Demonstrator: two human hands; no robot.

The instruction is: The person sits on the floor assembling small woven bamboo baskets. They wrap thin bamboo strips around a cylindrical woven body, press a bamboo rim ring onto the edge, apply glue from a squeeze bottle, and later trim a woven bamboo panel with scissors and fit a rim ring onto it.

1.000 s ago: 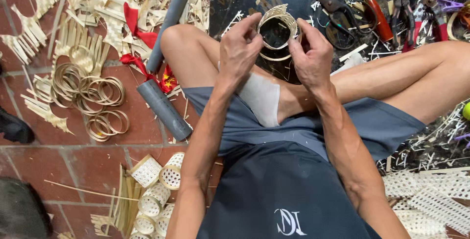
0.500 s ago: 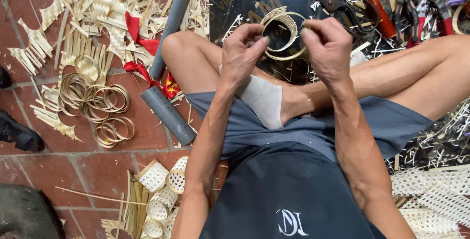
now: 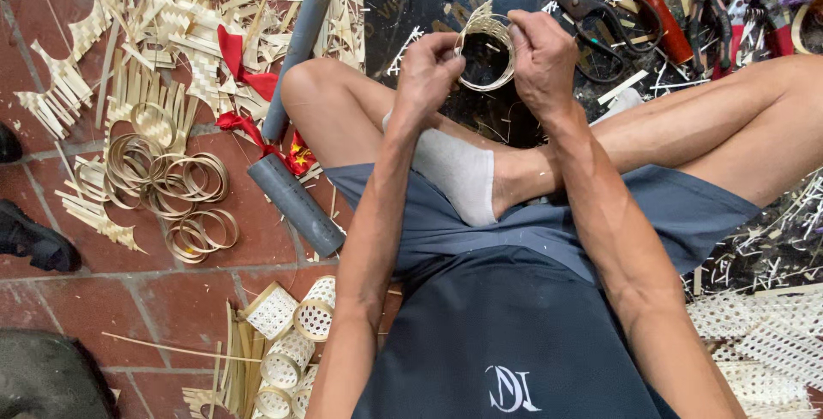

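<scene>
Left hand and right hand pinch a bamboo ring; shears beyond, grey tubes left.

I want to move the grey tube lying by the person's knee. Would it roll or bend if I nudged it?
The grey tube looks like rigid plastic pipe, so it probably stays stiff. Being round and lying flat on the brick floor, it would likely roll sideways when pushed. The red ribbon and bamboo scraps beside it might slow it.
</scene>
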